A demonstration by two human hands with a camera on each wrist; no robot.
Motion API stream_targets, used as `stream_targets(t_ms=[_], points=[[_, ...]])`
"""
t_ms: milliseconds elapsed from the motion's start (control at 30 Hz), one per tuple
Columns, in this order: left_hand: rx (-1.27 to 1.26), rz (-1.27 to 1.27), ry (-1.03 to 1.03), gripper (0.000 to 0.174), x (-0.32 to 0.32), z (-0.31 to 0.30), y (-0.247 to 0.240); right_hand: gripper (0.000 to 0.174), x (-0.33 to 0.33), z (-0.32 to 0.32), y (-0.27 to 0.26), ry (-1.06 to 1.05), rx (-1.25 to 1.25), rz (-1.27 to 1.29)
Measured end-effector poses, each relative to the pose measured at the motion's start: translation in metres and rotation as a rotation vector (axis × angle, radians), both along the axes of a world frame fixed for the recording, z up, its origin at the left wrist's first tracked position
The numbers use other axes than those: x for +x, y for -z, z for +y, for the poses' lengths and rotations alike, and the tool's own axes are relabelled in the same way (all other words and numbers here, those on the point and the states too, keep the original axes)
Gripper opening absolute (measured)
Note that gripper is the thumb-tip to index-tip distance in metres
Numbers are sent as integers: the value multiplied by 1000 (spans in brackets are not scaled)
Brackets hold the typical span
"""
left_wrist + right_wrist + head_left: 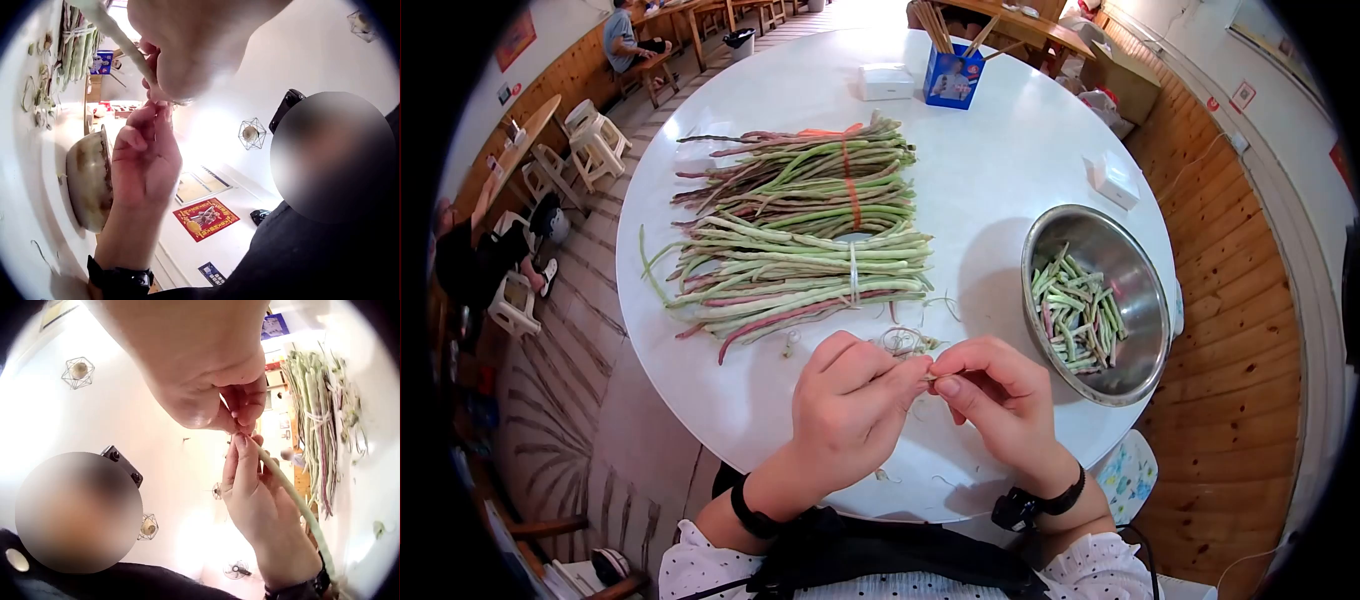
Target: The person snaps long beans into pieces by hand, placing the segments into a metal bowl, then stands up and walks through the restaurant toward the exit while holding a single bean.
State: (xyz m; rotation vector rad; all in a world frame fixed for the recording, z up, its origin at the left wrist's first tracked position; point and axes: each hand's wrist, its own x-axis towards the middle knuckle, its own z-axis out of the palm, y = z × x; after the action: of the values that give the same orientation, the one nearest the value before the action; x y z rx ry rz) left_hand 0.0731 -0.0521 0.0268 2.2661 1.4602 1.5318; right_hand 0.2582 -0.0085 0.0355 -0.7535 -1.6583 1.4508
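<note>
My left hand [848, 405] and right hand [1005, 400] meet over the near part of the round table, fingertips almost touching. Between them is one end of a long pale green bean [294, 494]. The left fingers grip the bean, whose length trails back along that hand's wrist in the right wrist view. Thumb and forefinger of the right hand pinch its tip. Beyond the hands lies a bundle of green and purplish long beans [800, 265] tied with a white band. A darker bundle [800, 180] with red bands is behind it.
A steel bowl [1145, 300] at the right holds short bean pieces [1080, 310]. Bean trimmings [905, 342] lie just past my hands. Farther back stand a blue chopstick holder [953, 82] and a white box [886, 82]. Another white box [1114, 180] sits beyond the bowl.
</note>
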Motion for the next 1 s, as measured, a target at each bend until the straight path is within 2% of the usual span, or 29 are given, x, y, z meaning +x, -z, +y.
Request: stream_targets(t_ms=[233, 333, 367, 433, 467, 567, 600, 700, 767, 800, 833, 867, 900, 933, 1000], points=[[-44, -217, -1, 22, 4, -8, 4, 15, -5, -3, 8, -75, -381, 295], [-135, -303, -42, 18, 1, -13, 0, 15, -7, -5, 7, -89, -396, 312], [-171, -320, -67, 16, -2, -16, -2, 15, -6, -4, 8, -38, -370, 264], [-207, -800, -85, 15, -19, -15, -8, 15, -3, 0, 12, 60, -325, 177], [-220, -1036, -96, 15, -28, -14, -12, 21, 0, 3, 13, 99, -264, 116], [-348, -1314, 115, 19, -50, -13, -22, 29, -2, 9, 15, 29, 113, -31], [-385, -1311, 149, 19, -49, -14, -20, 32, -3, 9, 16, 9, 227, -83], [-488, -1307, 245, 19, -31, -8, -11, 32, -9, -2, 9, -186, 63, -87], [-518, -1309, 263, 19, -17, -5, -7, 31, -13, -11, 11, -208, -90, -22], [-534, -1240, 299, 21, -17, -5, -3, 31, -11, -11, 14, -230, -152, -20], [-413, -1002, 138, 23, -12, -4, -5, 32, -10, -10, 16, -255, -214, -16], [-288, -760, -20, 25, -6, -3, -11, 29, -11, -10, 16, -157, -206, -28], [-161, -513, -175, 28, -3, -2, -15, 27, -12, -6, 20, -52, -15, -67], [7, -86, -288, 34, -8, -2, -13, 25, -8, -4, 15, 1, 128, -171], [162, 260, -239, 34, -6, -3, -14, 23, -6, 0, 5, 99, 368, -294]])
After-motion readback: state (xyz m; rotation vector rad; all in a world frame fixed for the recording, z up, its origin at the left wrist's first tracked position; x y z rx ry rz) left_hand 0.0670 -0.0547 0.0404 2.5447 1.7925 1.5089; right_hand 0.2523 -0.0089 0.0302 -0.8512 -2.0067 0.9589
